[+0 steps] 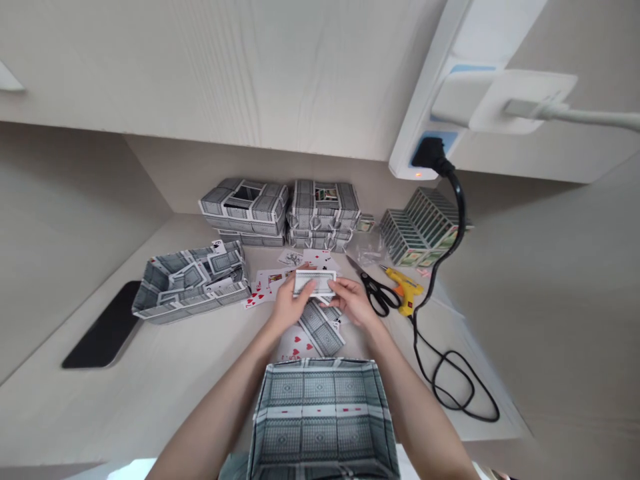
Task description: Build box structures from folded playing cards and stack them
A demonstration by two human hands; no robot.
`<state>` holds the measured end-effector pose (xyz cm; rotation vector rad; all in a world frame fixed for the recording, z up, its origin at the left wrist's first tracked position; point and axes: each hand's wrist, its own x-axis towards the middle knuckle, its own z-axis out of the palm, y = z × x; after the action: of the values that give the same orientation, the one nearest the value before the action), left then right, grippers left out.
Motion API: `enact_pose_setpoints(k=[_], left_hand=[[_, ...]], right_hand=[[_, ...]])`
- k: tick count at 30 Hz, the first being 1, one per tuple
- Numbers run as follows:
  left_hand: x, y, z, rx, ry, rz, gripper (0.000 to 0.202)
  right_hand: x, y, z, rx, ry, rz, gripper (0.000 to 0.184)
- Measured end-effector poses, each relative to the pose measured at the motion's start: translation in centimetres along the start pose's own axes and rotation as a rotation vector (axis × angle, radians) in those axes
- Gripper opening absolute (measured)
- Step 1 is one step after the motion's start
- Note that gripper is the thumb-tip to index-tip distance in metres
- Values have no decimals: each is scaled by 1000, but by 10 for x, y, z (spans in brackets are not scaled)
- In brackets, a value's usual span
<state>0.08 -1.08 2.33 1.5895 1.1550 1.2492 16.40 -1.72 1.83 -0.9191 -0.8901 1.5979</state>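
Observation:
Between my left hand (290,303) and my right hand (354,301) is a playing card (324,284), its patterned back up; whether more cards lie beneath it I cannot tell. My left thumb presses on its front edge, and the right fingers pinch its right end. Just below the hands, loose face-down cards (323,327) overlap face-up heart cards (297,343). Behind my left hand more face-up cards (265,283) are spread on the table. Close to my body stands an open box built from cards (320,387), between my forearms.
Card-built boxes (245,207) are stacked at the back, beside stacked card decks (420,223). Another card box (190,310) holds loose cards, near a black phone (104,327). On the right lie scissors (380,293), a yellow glue gun (407,290) and its black cord (453,360). A power strip (425,127) hangs above.

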Motion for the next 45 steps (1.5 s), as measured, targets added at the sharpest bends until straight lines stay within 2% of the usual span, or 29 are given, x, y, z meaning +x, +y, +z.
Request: enact_pose_setpoints(k=[3, 5, 8, 11, 14, 17, 24, 32, 38, 45], left_hand=[[8, -3, -6, -133, 155, -165, 27], [12, -6, -13, -263, 187, -269, 30], [18, -8, -22, -441, 105, -378, 36], [20, -9, -28, -517, 21, -424, 39], [21, -12, -29, -577, 11, -448, 37], [21, -14, -28, -619, 21, -454, 33], [16, -9, -17, -634, -63, -468, 33], [18, -11, -20, -640, -7, -431, 29], [15, -10, -13, -670, -59, -462, 28], [16, -10, -15, -731, 38, -468, 18]], right_hand=[[4, 1, -7, -39, 91, -44, 28], [6, 1, -10, -44, 128, -56, 39], [9, 0, -13, -15, 166, -67, 55], [11, -2, -13, -9, 159, -70, 45], [11, -4, -12, -20, 131, -72, 31], [11, -5, -12, -26, 149, -86, 25], [14, 0, -12, -112, 161, -129, 28], [16, 3, -14, -124, 149, -142, 31], [17, 6, -15, -199, 138, -155, 31], [18, 8, -18, -175, 186, -198, 29]])
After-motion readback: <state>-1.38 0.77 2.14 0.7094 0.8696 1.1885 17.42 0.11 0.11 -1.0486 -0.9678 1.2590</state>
